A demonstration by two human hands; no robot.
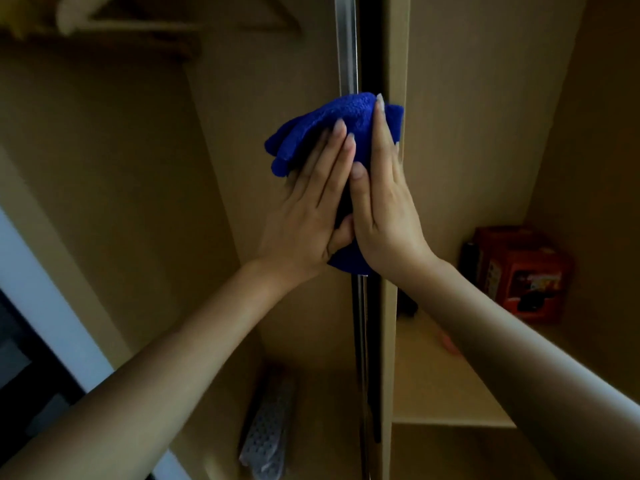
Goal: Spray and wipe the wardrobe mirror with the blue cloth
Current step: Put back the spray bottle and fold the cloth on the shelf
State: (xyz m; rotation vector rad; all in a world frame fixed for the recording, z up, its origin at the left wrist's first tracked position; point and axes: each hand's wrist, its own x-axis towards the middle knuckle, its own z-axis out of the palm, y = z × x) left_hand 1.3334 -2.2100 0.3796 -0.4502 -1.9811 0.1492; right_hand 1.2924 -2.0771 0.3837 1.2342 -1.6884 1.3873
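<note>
The blue cloth (346, 116) is wrapped over the vertical metal-framed edge of the wardrobe door (346, 46), at mid-height in the view. My left hand (311, 209) lies flat on the cloth from the left, fingers straight and thumb tucked against the fabric. From the right, my right hand (384, 202) presses on the cloth, fingers straight and pointing up. The cloth is sandwiched between both palms around the door edge. No spray bottle is in view. I cannot tell which surface here is the mirror glass.
A red box (519, 275) stands on a wooden shelf (443, 386) inside the wardrobe at the right. A grey perforated item (266, 427) lies low in the middle. A hanger (187, 15) hangs at the top left. A white strip (52, 306) runs down the far left.
</note>
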